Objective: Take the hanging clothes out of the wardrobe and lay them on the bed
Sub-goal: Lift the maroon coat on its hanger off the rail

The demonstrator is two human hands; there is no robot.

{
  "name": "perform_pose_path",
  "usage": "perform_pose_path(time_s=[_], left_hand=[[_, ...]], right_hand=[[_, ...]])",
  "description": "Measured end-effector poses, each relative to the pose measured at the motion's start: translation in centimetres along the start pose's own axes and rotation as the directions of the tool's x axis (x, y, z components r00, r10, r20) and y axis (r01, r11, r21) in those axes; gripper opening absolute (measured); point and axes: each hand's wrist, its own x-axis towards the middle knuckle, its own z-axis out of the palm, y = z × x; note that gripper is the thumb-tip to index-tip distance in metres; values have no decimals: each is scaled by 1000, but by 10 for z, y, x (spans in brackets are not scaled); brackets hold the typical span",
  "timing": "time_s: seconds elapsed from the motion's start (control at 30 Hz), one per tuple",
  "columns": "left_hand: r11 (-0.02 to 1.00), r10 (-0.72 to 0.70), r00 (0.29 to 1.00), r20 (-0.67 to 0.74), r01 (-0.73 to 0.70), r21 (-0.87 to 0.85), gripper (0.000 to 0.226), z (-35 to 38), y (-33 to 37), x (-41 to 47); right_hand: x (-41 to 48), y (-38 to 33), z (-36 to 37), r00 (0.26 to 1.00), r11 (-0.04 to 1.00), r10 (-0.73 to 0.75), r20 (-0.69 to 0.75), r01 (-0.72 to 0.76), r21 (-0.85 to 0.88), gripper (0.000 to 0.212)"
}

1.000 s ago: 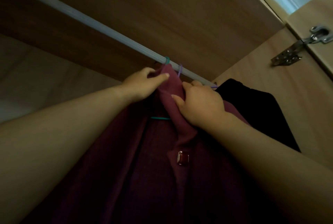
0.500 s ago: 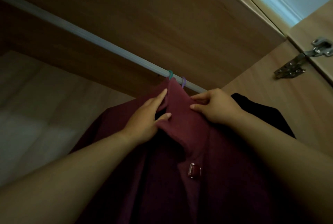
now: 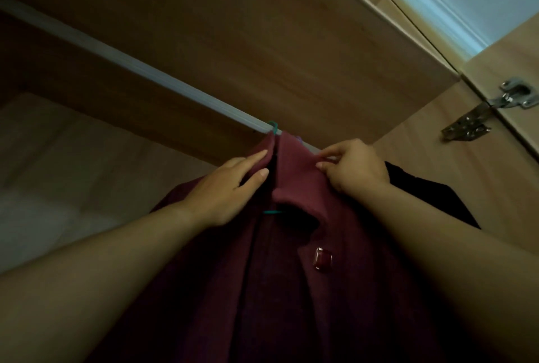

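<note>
The maroon coat (image 3: 291, 304) hangs on a teal hanger (image 3: 273, 127) from the rail (image 3: 145, 71), its collar between the hands. The left hand (image 3: 224, 190) pinches the left flap between thumb and forefinger. The right hand (image 3: 355, 170) pinches the right edge with curled fingers. A black garment (image 3: 423, 196) hangs just beyond the right hand.

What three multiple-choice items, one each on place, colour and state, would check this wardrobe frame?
1. The black garment hangs where, relative to the maroon coat? A left B right C underneath
2. The hanger inside the coat's collar is: A teal B white C red
3. The coat is: A on the bed B hanging from the rail C on the floor
B: it shows beyond the right hand. A: a teal bar shows below the collar. B: its hook is over the rail.
</note>
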Motion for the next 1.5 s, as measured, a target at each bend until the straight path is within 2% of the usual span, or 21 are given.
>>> perform_pose_path(time_s=[0.17,0.37,0.53,0.6,0.67,0.77,0.83,0.93,1.07,1.13,1.2,1.27,1.33,1.4,1.5], left_hand=[[1000,-1,998,-68,1,-4,51,-17,-4,7],[987,-37,990,-138,14,-161,53,-34,1,1],[961,-106,977,-186,53,-270,49,-45,15,-28],[967,-115,976,-182,68,-244,48,-45,20,-52],[977,-124,982,-143,96,-189,51,-41,21,-81],[959,-251,967,38,254,-125,51,-29,26,-128],[945,-317,937,147,326,-34,65,-20,28,-152],[935,-352,898,263,324,145,84,-11,31,-182],[954,-297,893,337,293,64,69,-7,46,-226],[940,-319,887,335,342,-10,66,-4,53,-255],[866,-363,855,371,456,-204,61,-3,63,-283],[726,-382,826,414,546,-418,49,-1,75,-309],[613,-409,803,433,594,-521,33,0,88,-331],[555,-434,788,436,615,-560,28,1,99,-355],[606,-431,787,441,615,-504,43,0,113,-386]], right_hand=[[15,-9,-16,997,1000,-16,-79,15,-13,15],[-25,-6,-15,991,998,-70,-117,69,-10,18],[-95,4,-15,995,995,-92,-43,94,44,17],[-125,12,-10,995,992,-98,-19,99,76,17],[-154,20,-6,996,989,-94,4,93,119,19],[-196,34,-1,996,977,-78,33,69,204,21],[-224,41,0,997,960,-60,57,42,277,23],[-259,47,-4,996,932,-30,86,-4,363,25],[-296,55,-18,971,905,33,237,-129,405,20],[-317,51,-29,939,914,-12,343,-128,385,25],[-340,39,-43,910,931,-106,400,-50,362,33],[-361,25,-59,879,924,-173,445,-11,382,39],[-381,15,-72,859,932,-180,480,-7,361,41],[-400,8,-81,860,963,-145,489,9,270,41],[-433,-2,-97,873,981,-67,484,-32,194,36]])
